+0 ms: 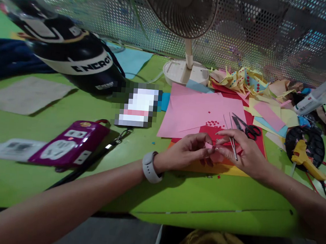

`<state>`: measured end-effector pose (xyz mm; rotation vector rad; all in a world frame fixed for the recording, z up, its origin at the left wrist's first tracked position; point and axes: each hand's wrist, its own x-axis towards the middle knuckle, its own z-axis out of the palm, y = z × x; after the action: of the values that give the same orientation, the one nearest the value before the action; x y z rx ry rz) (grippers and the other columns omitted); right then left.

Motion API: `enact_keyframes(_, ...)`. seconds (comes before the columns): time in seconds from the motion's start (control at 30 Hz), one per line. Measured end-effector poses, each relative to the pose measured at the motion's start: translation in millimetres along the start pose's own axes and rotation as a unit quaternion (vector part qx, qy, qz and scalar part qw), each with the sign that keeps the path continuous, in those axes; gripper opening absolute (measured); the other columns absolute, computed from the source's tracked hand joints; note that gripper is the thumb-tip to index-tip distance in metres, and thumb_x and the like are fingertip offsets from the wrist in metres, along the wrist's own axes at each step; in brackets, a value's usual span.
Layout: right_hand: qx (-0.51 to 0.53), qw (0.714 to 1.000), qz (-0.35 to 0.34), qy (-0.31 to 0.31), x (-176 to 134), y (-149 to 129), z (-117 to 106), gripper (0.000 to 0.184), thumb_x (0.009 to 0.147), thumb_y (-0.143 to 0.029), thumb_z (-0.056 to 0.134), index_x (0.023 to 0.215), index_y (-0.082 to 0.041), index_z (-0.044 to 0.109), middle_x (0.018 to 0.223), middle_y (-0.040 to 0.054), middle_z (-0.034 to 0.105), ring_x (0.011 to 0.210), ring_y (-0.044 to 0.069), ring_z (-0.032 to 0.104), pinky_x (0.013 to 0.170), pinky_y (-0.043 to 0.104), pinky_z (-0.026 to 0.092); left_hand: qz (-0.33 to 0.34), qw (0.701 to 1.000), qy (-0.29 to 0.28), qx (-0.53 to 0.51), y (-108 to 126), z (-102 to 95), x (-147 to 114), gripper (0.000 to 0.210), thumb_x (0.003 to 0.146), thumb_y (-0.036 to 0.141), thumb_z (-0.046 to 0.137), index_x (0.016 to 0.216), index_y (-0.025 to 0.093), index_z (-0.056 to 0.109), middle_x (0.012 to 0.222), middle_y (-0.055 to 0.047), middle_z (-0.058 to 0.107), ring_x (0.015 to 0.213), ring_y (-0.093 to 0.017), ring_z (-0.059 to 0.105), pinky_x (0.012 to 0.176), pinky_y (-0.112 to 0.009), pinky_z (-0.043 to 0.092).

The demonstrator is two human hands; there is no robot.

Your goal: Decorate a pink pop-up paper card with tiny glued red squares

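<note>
While both hands meet above a stack of coloured paper on a green tabletop (179, 198), the left hand (196, 149) pinches a small pink paper piece (208, 145) between thumb and fingers. The right hand (241, 149) is closed around metal tweezers (234, 146), its fingertips close beside the piece; whether they also grip it is hard to tell. The tweezers' tips stand apart, pointing towards twelve o'clock.

Picture a clock laid flat, centred on the piece. Tiny red paper bits (214, 123) lie at twelve, on pink sheets (192, 105) reaching round to eleven. Scissors (245, 127) rest at one to two, a yellow glue gun (301, 153) at three, a blurred-out phone (138, 107) at ten, and a purple power strip (71, 145) at nine.

Such thin paper probably creases easily, so a light pinch at its edge, with small turns of the fingers, should serve best. Keeping the tweezer tips clear of it would avoid scratches, and slow movements would leave the loose red bits undisturbed.
</note>
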<state>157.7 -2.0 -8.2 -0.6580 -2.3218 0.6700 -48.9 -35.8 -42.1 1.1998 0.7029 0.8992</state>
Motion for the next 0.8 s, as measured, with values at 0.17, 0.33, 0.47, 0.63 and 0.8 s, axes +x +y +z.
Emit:
enact_keyframes(0.17,0.036,0.999,0.032,-0.023,-0.2,-1.6,-1.3,0.025,0.094,-0.027,0.059,0.118,-0.023,0.054,0.093,0.0039,0.07,0.088,0.018,0.067,0.085,0.037,0.052,-0.004,1.0,-0.017,-0.008,1.8,2.3,-0.6,0.034,0.083,0.047,0.071,0.084,0.017,0.055,0.074,0.0,0.072,0.067,-0.013,0.071,0.064,-0.026,0.059)
enact_keyframes(0.33,0.052,0.997,0.044,-0.025,-0.9,-0.9,-0.5,0.027,0.092,-0.026,0.061,0.118,-0.021,0.053,0.093,0.0044,0.069,0.086,0.017,0.067,0.081,0.035,0.052,0.005,0.999,-0.029,-0.012,-0.2,2.0,-0.5,0.033,0.083,0.046,0.071,0.084,0.017,0.056,0.076,-0.001,0.072,0.069,-0.014,0.072,0.067,-0.029,0.06)
enact_keyframes(0.47,0.055,0.998,0.032,-0.024,-0.7,-1.4,0.3,0.025,0.093,-0.023,0.059,0.117,-0.022,0.053,0.097,0.0045,0.069,0.085,0.016,0.068,0.082,0.035,0.052,0.0,1.0,-0.027,-0.007,-3.0,0.2,-0.9,0.031,0.085,0.045,0.07,0.085,0.017,0.057,0.075,-0.001,0.072,0.068,-0.014,0.072,0.065,-0.027,0.06)
enact_keyframes(0.63,0.043,0.998,0.038,-0.036,-0.1,-2.0,-0.8,0.027,0.093,-0.02,0.056,0.12,-0.021,0.052,0.094,0.0049,0.071,0.087,0.017,0.068,0.083,0.036,0.052,-0.002,1.0,-0.019,-0.001,-5.8,-1.4,-1.2,0.03,0.085,0.044,0.069,0.086,0.017,0.057,0.075,-0.002,0.073,0.069,-0.015,0.072,0.065,-0.028,0.06)
enact_keyframes(0.8,0.038,0.997,0.058,-0.044,2.1,-1.7,-6.4,0.033,0.09,-0.022,0.058,0.123,-0.021,0.052,0.092,0.0038,0.071,0.085,0.018,0.068,0.085,0.038,0.052,0.0,1.0,-0.015,-0.001,-0.6,-0.2,-0.4,0.028,0.085,0.041,0.07,0.083,0.017,0.056,0.073,-0.001,0.073,0.066,-0.014,0.072,0.065,-0.028,0.061)
